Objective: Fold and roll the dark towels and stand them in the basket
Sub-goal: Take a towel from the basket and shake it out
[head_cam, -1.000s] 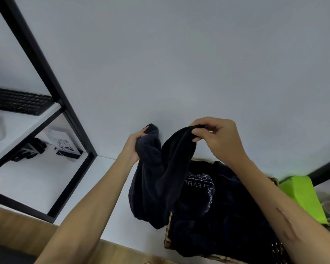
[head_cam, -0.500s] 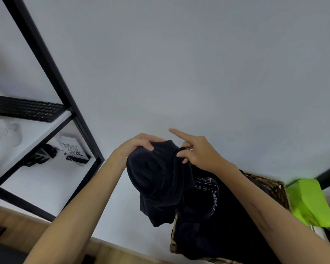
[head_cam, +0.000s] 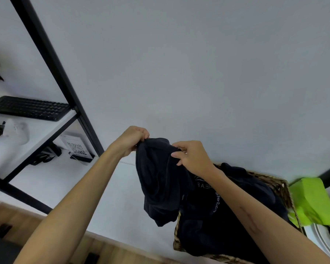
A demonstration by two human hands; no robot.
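Observation:
A dark towel (head_cam: pixel 158 180) hangs bunched in the air above the white table, just left of the woven basket (head_cam: pixel 280 185). My left hand (head_cam: pixel 131 139) pinches its upper left edge with curled fingers. My right hand (head_cam: pixel 191 156) pinches the upper right edge between thumb and fingers. The basket is filled with more dark towels (head_cam: pixel 227 216); the top one shows pale printed lettering. My right forearm crosses over the basket and hides part of it.
A black shelf frame (head_cam: pixel 53 60) stands at the left with a keyboard (head_cam: pixel 29 107) on its white shelf and a QR-code card (head_cam: pixel 76 149) below. A bright green object (head_cam: pixel 312 201) lies right of the basket. The table's front edge runs along the bottom.
Both hands shifted their hold along the towel's top edge and now sit slightly further apart. The towel hangs lower and longer than half a second ago.

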